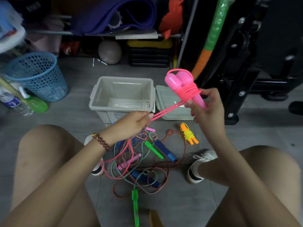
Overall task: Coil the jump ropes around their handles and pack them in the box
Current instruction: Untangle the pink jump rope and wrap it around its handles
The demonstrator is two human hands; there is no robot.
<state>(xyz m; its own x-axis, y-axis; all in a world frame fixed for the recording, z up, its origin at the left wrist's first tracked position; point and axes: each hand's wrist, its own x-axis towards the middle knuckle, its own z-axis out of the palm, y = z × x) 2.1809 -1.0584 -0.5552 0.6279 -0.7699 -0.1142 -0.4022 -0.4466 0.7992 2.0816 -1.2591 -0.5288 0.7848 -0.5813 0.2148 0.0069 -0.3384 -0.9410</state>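
Your right hand [207,106] grips the pink handles [185,86] wound with pink rope [165,110], your left hand [131,122] pinches its taut strands before the open box [122,94].

The left hand [131,122] reaches forward from the lower left, back of the hand up. Its fingers are curled and the fingertips pinch the strands of a pink rope [167,110], which run taut to the other hand. The left forearm [73,164] slants up across the left knee, with a bead bracelet [101,141] on the wrist. The right hand [206,108] is held higher and further forward. Its fingers wrap the lower ends of two pink handles [178,79], and the thumb [189,102] lies against the rope.
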